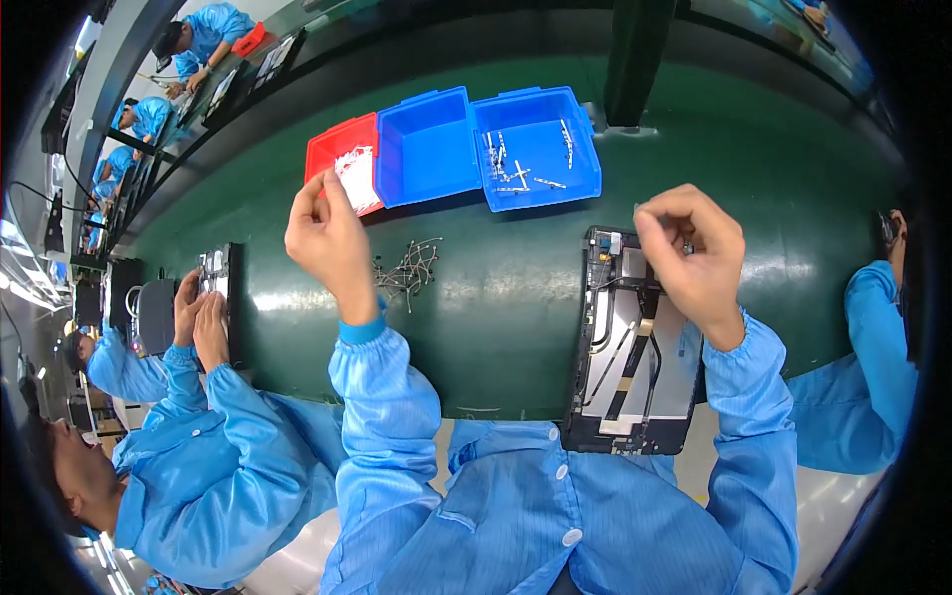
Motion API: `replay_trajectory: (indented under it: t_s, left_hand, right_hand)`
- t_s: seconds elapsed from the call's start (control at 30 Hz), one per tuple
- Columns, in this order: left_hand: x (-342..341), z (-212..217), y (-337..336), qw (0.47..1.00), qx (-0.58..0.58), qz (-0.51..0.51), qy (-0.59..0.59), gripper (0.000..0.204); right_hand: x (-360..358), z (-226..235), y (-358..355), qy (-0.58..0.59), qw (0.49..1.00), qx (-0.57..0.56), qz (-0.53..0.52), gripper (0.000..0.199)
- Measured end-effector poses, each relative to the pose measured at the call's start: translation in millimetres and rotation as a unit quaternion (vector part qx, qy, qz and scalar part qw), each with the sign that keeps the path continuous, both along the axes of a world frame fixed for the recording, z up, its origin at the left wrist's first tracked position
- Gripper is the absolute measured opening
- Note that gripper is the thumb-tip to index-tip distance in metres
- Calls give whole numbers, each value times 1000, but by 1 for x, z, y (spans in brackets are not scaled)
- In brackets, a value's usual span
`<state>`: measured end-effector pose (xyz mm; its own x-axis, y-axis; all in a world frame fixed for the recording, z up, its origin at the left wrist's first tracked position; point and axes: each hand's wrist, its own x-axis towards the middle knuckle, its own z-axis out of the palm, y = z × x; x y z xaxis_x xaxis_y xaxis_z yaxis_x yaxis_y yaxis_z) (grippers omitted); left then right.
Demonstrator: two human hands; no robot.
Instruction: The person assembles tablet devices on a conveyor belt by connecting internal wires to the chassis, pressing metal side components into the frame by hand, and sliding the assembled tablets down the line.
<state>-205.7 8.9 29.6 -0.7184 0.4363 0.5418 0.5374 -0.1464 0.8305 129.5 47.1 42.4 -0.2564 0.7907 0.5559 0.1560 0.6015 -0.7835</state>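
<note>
My left hand [329,243] is raised at the near edge of a red bin [322,159] that holds small white pieces [355,177]. Its thumb and finger are pinched together, and whatever lies between them is too small to tell. Over the upper right corner of an opened tablet-like device [635,347] hovers my right hand [697,260]. Those fingertips are also closed, and I cannot make out what they hold. The device lies with its inside up, showing a silvery panel, dark flat cables and a black frame. Its near end reaches the table's front edge.
Beside the red bin stand two blue bins, one bare inside [424,149] and one [543,188] with several small metal strips. A tangle of thin dark cables [409,273] lies on the green table [486,327]. Co-workers in blue sit at left and right; a dark post rises behind.
</note>
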Motion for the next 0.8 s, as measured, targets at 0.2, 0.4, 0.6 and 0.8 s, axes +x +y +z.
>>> replay_trajectory:
  t_s: [0.2,0.4,0.6,0.8]
  left_hand:
    - [15,1,-5,968,-170,99,154,14]
    - [109,8,-60,802,-368,-463,-86,52]
    - [150,6,-93,694,-423,-540,-218,74]
    - [177,11,-53,560,-488,-529,-410,37]
  right_hand:
    - [15,2,3,90,987,-132,-12,5]
    - [41,4,-23,144,956,-253,-31,9]
    - [64,-38,-77,142,943,-299,-24,8]
    - [59,-52,-71,225,940,-255,-30,7]
